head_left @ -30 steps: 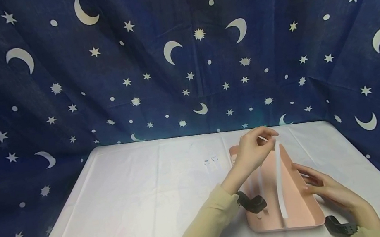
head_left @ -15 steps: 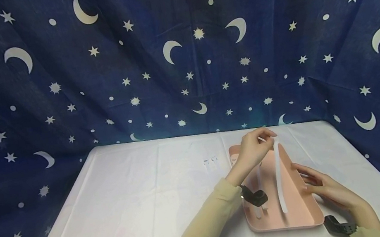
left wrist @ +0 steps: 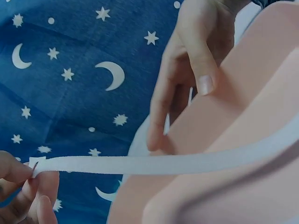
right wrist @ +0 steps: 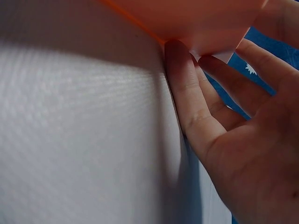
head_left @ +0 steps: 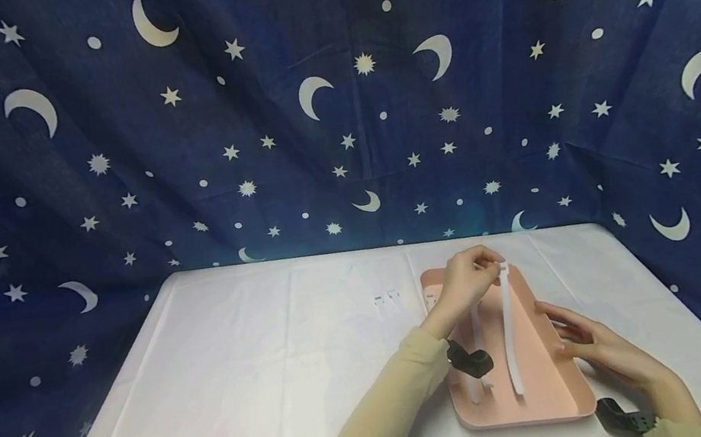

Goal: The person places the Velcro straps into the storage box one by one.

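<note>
My left hand point(head_left: 468, 280) pinches the slotted head of a white hook-and-loop cable strap point(head_left: 511, 338) between thumb and fingers, above the far end of a pink tray point(head_left: 547, 375). From there the strap hangs lengthwise over the tray, its tail toward the near end; the left wrist view shows it bowing gently across the rim. My right hand point(head_left: 601, 343) holds the tray's right wall, thumb at the rim and fingers along the outside. In the right wrist view its fingertips point(right wrist: 177, 53) touch the tray's outer side. More white straps point(head_left: 477, 332) lie inside, partly hidden by my left arm.
Two more white straps with slotted heads point(head_left: 379, 300) lie on the white-covered table point(head_left: 247, 390) left of the tray. A dark blue curtain point(head_left: 276, 107) with moons and stars hangs behind the table. Each wrist wears a black camera band.
My left hand has moved slightly left and down with the strap, whose head now shows clearly at the fingertips. The right hand stays on the tray wall.
</note>
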